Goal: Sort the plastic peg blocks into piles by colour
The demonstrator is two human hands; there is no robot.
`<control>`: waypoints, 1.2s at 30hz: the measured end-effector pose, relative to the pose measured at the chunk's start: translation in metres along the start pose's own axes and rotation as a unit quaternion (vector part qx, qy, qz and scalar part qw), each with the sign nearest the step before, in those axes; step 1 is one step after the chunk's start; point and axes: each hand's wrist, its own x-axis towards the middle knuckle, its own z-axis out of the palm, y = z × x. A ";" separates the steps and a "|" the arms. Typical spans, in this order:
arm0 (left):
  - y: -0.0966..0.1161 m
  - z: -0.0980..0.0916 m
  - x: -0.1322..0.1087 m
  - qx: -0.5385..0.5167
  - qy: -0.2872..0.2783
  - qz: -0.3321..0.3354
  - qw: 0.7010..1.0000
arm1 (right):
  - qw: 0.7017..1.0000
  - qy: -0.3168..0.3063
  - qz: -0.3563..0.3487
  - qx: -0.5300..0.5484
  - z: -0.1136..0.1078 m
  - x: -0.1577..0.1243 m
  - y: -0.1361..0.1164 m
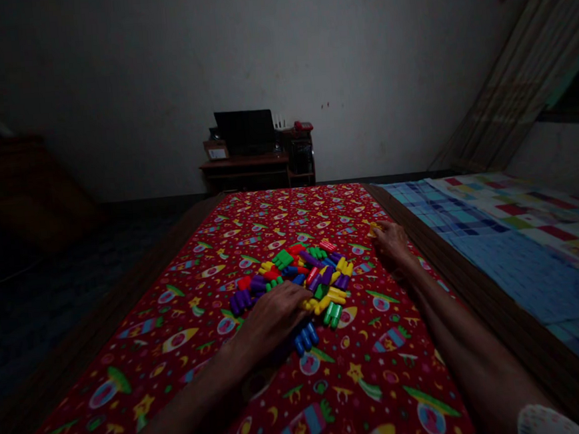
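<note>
A loose pile of bullet-shaped plastic building blocks (313,276) in yellow, green, blue, purple and red lies on a red patterned cloth (182,379). At the pile's near edge is my left hand (276,308), its fingers closed around the end of a yellow building block (308,305). A green block (333,315) and a blue block (306,338) lie close to it. My right hand (392,241) is out to the right, apart from the pile, by the cloth's right side. It pinches another yellow block (374,229) between thumb and fingers.
The cloth covers a long surface with brown side borders (420,223). Beyond its far end stands a desk (245,161) with a dark monitor (245,132). To the right lies blue checked bedding (436,232); a dark wooden cabinet (11,192) stands left.
</note>
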 end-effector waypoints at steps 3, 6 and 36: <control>-0.006 -0.004 0.002 -0.080 0.062 -0.085 0.991 | 0.998 0.051 0.011 -0.031 0.000 -0.001 0.002; -0.008 -0.010 0.006 -0.123 0.104 -0.177 0.971 | 0.995 0.098 -0.010 -0.005 -0.007 -0.001 -0.024; 0.017 0.022 0.000 -0.020 -0.007 0.039 0.999 | 0.948 0.133 0.211 0.198 -0.010 0.029 0.057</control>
